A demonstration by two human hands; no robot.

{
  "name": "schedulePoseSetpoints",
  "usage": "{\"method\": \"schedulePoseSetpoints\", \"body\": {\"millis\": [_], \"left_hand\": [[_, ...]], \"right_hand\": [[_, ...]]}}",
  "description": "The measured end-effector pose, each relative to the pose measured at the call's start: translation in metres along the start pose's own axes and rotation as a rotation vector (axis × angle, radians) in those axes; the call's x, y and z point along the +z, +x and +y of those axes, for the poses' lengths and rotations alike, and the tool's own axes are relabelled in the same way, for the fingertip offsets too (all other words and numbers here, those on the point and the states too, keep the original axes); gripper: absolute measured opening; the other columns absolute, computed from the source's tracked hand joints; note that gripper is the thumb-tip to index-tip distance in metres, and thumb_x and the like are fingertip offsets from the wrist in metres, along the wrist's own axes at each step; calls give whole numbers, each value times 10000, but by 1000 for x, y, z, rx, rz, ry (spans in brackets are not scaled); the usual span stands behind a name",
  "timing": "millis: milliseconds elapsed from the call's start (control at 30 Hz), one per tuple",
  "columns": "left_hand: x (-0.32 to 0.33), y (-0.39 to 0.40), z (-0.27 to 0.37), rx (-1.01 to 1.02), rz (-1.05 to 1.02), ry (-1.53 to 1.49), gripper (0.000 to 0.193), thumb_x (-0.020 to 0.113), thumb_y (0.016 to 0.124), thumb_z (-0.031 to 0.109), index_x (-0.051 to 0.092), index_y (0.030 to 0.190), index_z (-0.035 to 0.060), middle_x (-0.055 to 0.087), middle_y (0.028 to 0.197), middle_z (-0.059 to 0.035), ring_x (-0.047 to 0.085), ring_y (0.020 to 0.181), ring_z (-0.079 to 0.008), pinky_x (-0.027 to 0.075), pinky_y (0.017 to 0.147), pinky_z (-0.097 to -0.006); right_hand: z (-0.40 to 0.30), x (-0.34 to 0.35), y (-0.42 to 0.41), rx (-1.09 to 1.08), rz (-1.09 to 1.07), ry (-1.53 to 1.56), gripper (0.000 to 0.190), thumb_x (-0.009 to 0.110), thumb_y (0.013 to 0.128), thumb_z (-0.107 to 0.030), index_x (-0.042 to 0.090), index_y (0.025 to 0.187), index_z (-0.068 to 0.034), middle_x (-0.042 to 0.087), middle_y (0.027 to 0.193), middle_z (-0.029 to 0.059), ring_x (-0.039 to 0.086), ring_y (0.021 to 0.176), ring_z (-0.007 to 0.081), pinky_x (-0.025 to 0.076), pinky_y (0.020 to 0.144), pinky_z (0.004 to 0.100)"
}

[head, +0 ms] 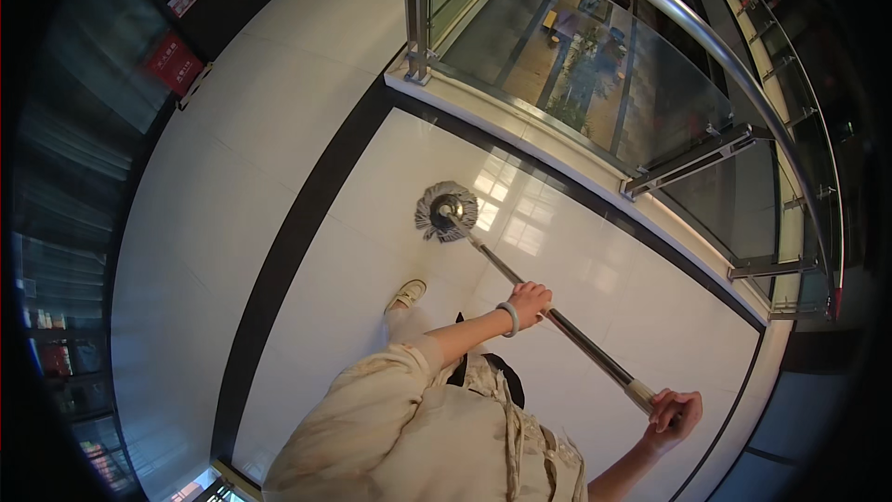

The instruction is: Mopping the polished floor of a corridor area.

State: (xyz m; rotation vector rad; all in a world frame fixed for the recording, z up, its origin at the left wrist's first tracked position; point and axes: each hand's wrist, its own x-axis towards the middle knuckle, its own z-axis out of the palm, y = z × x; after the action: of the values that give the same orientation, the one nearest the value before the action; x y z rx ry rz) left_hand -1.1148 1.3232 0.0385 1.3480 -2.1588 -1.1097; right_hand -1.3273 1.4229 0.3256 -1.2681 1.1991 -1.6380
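A round string mop head [446,212] with grey strands lies on the glossy white tiled floor [362,251], a little ahead of my shoe [406,294]. Its metal mop handle [589,345] slants from there down to the right. Partway along the handle my left hand [530,303], with a pale bangle at the wrist, is closed around the shaft. My right hand [676,415] grips the light-coloured end of the handle at the lower right. The lower parts of my legs are partly hidden by my loose beige clothing.
A glass balustrade [529,63] with a steel handrail [704,31] runs along the upper right, above a lower level with plants and furniture. Dark floor bands [300,223] border the white tiles. A red box [175,64] stands by the glass wall at left.
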Motion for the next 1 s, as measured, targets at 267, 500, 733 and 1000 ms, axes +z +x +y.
{"method": "schedulePoseSetpoints", "body": {"millis": [267, 500, 733, 1000], "left_hand": [[-22, -155, -150, -725, -1, 177, 811, 761, 662, 225, 297, 1318, 109, 190, 1453, -148, 111, 1358, -384, 234, 1077, -479], [7, -190, -118, -911, 127, 26, 831, 750, 681, 322, 235, 1325, 215, 21, 1474, -194, -47, 1364, -416, 92, 1056, -601], [14, -77, -8, -208, 46, 74, 784, 722, 714, 353, 248, 1329, 245, 213, 1430, -105, 34, 1384, -333, 52, 1094, -535], [0, -61, -8, 5, 352, -51, 377, 700, 714, 160, 456, 1000, 131, 531, 846, -43, 563, 830, -239, 419, 771, -397]], "right_hand": [[173, 98, -53, 734, -375, 185, 288, 484, 923, -175, 584, 784, 58, 559, 593, 99, 424, 434, 101, 408, 541, 243], [143, 95, -42, 731, -594, 113, 214, 499, 882, -96, 574, 754, 58, 558, 611, 90, 430, 473, 87, 345, 470, 206], [49, 20, 52, 28, -373, 22, 319, 405, 947, -179, 470, 672, -31, 358, 502, 14, 293, 415, 75, 408, 544, 250], [2, 33, 33, -89, -349, 127, 375, 428, 936, -281, 508, 691, -9, 372, 509, 29, 449, 508, 143, 433, 534, 285]]}}
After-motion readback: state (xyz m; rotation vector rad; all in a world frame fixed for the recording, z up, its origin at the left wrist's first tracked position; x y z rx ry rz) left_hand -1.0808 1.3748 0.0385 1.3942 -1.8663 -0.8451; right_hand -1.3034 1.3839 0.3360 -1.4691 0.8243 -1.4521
